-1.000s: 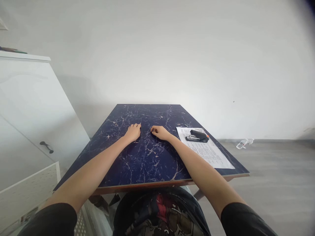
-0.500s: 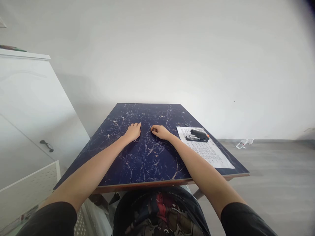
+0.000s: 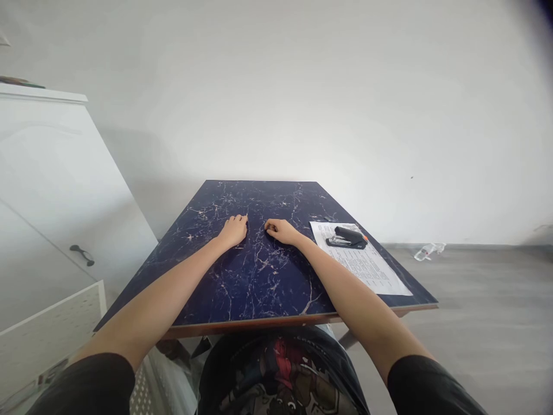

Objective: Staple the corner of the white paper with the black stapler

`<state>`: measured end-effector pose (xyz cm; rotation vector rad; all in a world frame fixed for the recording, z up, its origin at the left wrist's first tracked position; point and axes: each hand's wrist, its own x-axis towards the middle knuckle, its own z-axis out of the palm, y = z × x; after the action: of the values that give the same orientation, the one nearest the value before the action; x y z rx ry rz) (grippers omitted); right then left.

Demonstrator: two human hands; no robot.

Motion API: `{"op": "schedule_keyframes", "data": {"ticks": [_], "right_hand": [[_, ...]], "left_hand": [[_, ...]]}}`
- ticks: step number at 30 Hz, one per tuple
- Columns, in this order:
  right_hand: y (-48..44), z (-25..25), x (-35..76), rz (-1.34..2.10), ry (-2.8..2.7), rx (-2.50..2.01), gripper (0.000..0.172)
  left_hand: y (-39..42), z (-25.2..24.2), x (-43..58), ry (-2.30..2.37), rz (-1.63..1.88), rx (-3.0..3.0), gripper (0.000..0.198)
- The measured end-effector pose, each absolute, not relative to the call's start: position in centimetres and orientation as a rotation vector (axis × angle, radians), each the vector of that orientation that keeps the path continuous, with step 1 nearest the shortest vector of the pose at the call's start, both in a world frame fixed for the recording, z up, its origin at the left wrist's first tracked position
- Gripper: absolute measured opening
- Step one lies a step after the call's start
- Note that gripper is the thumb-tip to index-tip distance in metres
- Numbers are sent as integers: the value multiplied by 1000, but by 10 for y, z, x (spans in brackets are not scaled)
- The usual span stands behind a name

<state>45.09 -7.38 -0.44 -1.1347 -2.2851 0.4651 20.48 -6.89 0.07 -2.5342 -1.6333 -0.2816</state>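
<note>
Palm down on the dark blue marble-patterned table [image 3: 268, 294], my left hand [image 3: 234, 230] rests with its fingers slightly apart and nothing in it. A short gap separates it from my right hand [image 3: 281, 231], which lies on its side with the fingers curled into a loose fist; no object shows inside. To the right of that hand is a white printed sheet [image 3: 375, 274] near the table's right edge. On the sheet sits a black stapler [image 3: 348, 238] with an orange tip at its right end, apart from both hands.
A white cabinet [image 3: 47, 167] with a dark handle [image 3: 82, 255] stands at the left. Below it is a pale perforated panel [image 3: 56, 323]. A clear crumpled plastic item [image 3: 429, 251] lies on the grey floor [image 3: 488, 300] at the right. The wall [image 3: 276, 92] rises behind the table.
</note>
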Motion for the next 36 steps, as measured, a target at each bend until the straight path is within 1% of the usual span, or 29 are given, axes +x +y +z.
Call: {"op": "schedule_keyframes", "data": {"ticks": [6,9,12,15,18,20,22,26,28,30,33,34,36], "right_hand": [[-78,0,449,441,-2317,-1178,16],[-87,8,445,341,-2390,-1227,18],[-99,25,443,200,-2510,-1229,21],[-113,56,453,131,-2499,-1201,23],[-127,91,490,147,-2368,-1180,24],[-136,107,531,164,-2243,-1262,29],[-147,113,579,165,-2074,-1394,35],[-168,95,665,384,-2044,-1599,49],[-176,76,690,525,-2067,-1675,56],[-181,58,702,610,-2090,-1694,65],[-180,40,699,577,-2107,-1694,69],[-179,37,694,556,-2111,-1702,68],[-176,35,678,538,-2125,-1711,65]], "left_hand": [[-69,1,205,-1627,-275,-2534,47],[-69,1,205,-1633,-275,-2543,47],[-69,2,205,-1645,-282,-2553,47],[-71,2,206,-1652,-298,-2553,46],[-74,2,209,-1675,-356,-2553,44],[-77,1,212,-1706,-401,-2547,44],[-79,0,214,-1741,-430,-2535,44],[-78,2,212,-1764,-487,-2522,43],[-84,10,215,-1721,-601,-2531,38],[-104,22,230,-1552,-802,-2609,38],[-164,31,276,-955,-983,-2893,38],[-190,29,294,-716,-963,-2991,37],[-240,18,325,-225,-784,-3067,27]]}}
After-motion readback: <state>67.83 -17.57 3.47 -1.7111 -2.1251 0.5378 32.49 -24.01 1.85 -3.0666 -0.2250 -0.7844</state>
